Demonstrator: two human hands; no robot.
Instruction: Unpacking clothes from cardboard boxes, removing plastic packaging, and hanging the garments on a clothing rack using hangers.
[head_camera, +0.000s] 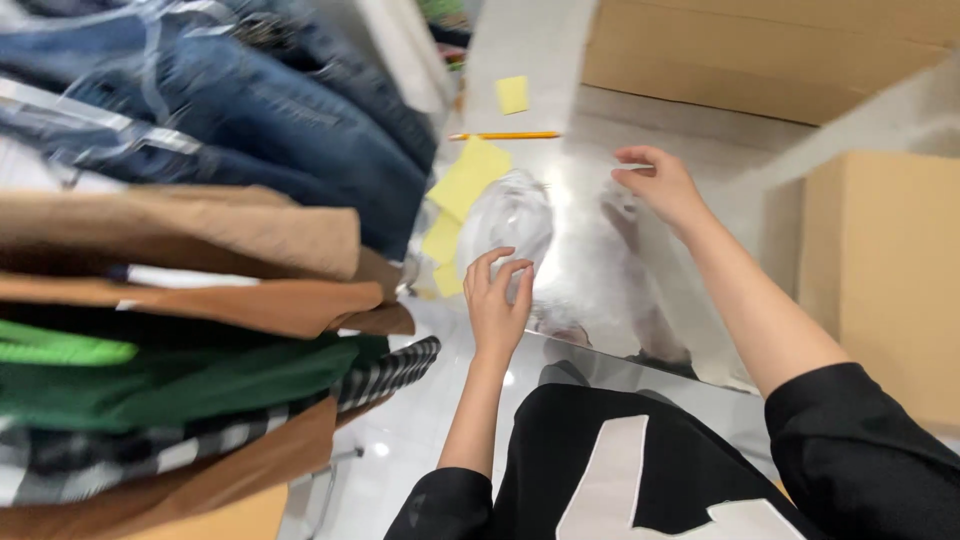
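Holding a clear, crinkled plastic bag flat on the glossy white bench, I pinch its near edge with my left hand, fingers curled narrow, while my right hand grips the far corner. Yellow paper notes and a yellow pencil lie just beyond. Folded jeans and brown garments are stacked left; cardboard boxes stand right.
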